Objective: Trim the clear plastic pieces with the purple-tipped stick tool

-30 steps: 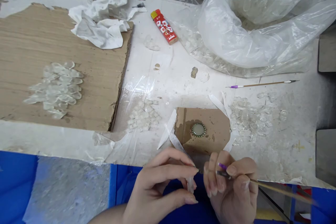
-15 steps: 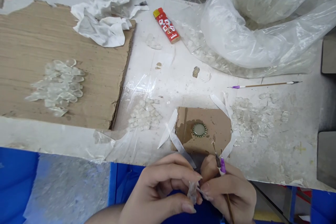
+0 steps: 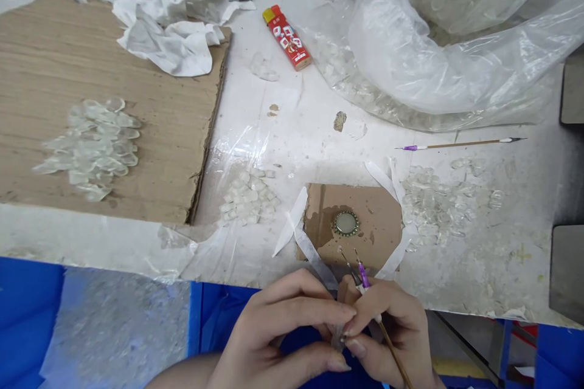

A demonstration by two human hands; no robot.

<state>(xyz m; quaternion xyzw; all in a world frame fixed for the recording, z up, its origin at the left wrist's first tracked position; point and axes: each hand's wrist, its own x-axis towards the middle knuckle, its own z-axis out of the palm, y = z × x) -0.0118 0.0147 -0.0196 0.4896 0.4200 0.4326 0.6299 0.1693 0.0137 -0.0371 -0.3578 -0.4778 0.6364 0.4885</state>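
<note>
My left hand is closed, pinching a small clear plastic piece between thumb and fingers. Against that piece press the thumb and fingertips of my right hand. Also in my right hand is a thin brown stick with a purple needle tip; a second, dark needle tip sticks out beside it. Just beyond the hands, a bottle cap with pale contents sits on a small stained cardboard piece, which has white strips along its corners.
Clear pieces lie in a pile on the right and on a large cardboard sheet. Small translucent blocks are heaped left of the cap. Farther back are a red lighter, another needle-tipped stick and a big plastic bag.
My right hand has moved left, closer to my left hand, and its fingertips now meet at the clear piece. The needle tips have swung left with it.
</note>
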